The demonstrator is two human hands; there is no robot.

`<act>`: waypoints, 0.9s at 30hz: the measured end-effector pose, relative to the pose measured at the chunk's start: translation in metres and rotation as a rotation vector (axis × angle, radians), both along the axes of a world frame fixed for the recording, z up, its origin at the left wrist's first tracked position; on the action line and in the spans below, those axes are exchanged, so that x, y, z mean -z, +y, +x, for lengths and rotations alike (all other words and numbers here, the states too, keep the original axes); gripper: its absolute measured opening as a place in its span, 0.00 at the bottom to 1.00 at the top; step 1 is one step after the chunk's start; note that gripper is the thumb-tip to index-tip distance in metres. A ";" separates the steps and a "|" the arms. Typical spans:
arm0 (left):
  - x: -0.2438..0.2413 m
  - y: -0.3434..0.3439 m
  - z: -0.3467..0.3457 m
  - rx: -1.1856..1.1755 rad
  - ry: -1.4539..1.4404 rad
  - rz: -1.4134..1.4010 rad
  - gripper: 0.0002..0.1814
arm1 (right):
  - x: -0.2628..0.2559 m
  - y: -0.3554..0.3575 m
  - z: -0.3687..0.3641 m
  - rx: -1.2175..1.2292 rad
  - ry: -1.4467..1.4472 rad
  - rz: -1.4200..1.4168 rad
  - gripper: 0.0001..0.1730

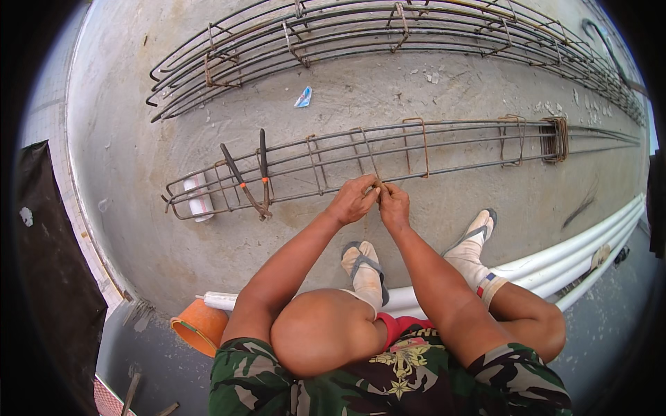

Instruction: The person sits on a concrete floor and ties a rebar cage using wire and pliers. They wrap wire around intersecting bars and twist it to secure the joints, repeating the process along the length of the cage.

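Observation:
A long, narrow rebar cage (291,198) lies across the concrete in front of me. My left hand (355,198) and my right hand (394,207) meet at its near bar, fingertips pinched close together. They grip the lower corner of a thin steel stirrup (370,151); any tie wire between the fingers is too small to make out. Left of my hands, end-cutting pincers (264,156) with dark handles and orange bands rest over the cage, handles spread. Farther right, several rusty stirrups (554,139) sit bunched around the bars.
Larger rebar cages (354,31) lie beyond. A white cylinder (198,196) sits under the near cage's left end. White pipes (551,260) run beside my feet, with an orange bucket (195,325) at left. Dark wire strands (580,207) and a blue-white wrapper (303,97) lie on the floor.

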State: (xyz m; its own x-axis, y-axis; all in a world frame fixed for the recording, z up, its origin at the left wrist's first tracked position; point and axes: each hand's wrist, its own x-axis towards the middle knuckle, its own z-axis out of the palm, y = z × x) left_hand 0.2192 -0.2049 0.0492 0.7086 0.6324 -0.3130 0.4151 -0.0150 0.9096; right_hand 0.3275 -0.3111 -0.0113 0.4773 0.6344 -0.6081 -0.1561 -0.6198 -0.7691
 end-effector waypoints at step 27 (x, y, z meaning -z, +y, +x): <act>0.027 0.001 -0.013 0.124 0.502 0.204 0.13 | -0.026 0.017 0.014 -0.386 -0.467 -0.018 0.17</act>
